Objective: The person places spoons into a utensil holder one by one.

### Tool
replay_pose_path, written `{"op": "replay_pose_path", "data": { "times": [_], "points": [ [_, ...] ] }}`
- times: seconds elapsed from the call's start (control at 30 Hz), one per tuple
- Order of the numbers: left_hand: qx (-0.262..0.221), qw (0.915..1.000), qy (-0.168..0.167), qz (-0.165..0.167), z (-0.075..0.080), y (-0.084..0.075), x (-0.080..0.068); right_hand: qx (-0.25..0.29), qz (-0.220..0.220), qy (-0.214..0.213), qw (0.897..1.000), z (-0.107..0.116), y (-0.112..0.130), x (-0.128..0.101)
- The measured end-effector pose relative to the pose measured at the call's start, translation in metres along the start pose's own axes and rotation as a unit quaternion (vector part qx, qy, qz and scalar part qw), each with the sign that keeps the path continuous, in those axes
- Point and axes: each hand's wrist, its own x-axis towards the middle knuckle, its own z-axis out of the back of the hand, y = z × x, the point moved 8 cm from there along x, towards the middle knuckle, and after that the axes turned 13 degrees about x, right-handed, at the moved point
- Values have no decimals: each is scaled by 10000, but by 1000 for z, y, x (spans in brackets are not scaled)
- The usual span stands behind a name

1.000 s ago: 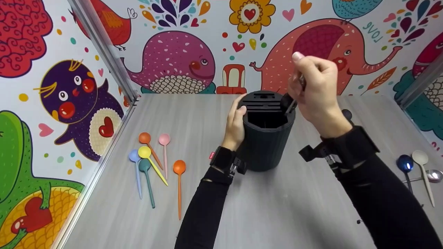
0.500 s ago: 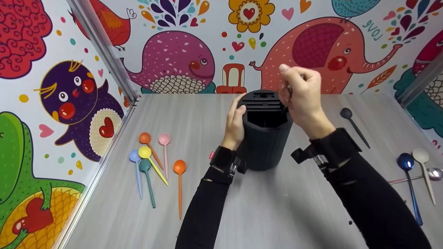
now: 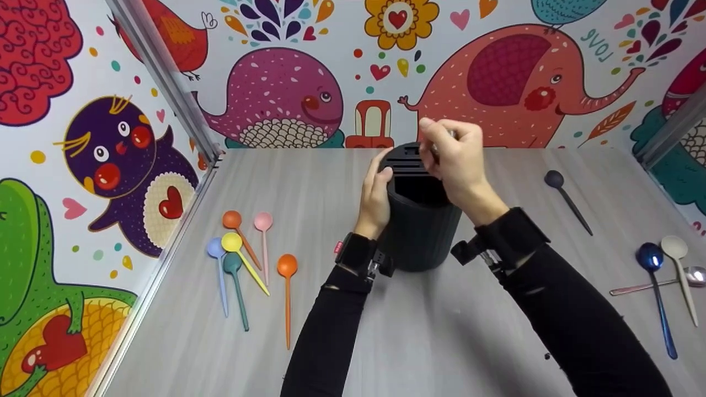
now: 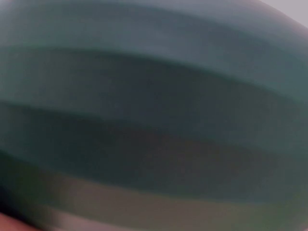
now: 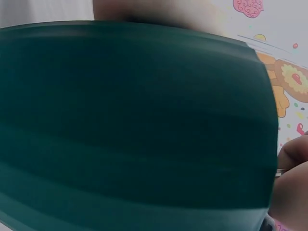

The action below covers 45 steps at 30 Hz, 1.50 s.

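A dark ribbed cylindrical utensil holder (image 3: 422, 237) stands upright on the table, its top part slotted and part open. My left hand (image 3: 375, 201) grips its left side, thumb at the rim. Over the right part of the top, my right hand (image 3: 455, 157) is curled round a thin utensil with a small metallic end (image 3: 452, 134) peeking out of the fist. The fist hides the rest of it, so I cannot tell its kind. In the right wrist view, the holder's wall (image 5: 139, 115) fills most of the picture, with right-hand fingers (image 5: 293, 187) at the edge.
Several coloured spoons lie on the left, among them a yellow spoon (image 3: 232, 242) and an orange spoon (image 3: 287, 266). On the right are a dark grey spoon (image 3: 554, 179), a blue metallic spoon (image 3: 650, 257), a cream spoon (image 3: 674, 247) and a silver spoon (image 3: 696, 275). Printed walls enclose the back and sides.
My right hand has moved left and down, from beside the holder's right rim to over its top, still gripping the utensil. The left hand and the holder have stayed in place.
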Motion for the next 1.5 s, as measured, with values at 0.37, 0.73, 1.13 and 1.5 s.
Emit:
{"op": "replay_pose_path", "data": {
  "times": [0.37, 0.73, 1.13, 1.5],
  "points": [
    [-16, 10000, 42, -55, 0, 0, 1, -507, 55, -167, 9986, 3, -3, 2],
    [29, 10000, 31, -68, 2, 0, 0, -912, -23, -391, 9951, 2, -5, 3],
    [-8, 10000, 40, 47, 0, 4, 0, -2138, 250, -396, 9757, -1, -10, 0],
    [58, 10000, 35, -1, 0, 3, 1, -3648, 70, -292, 9306, -2, -19, 1]
  ]
}}
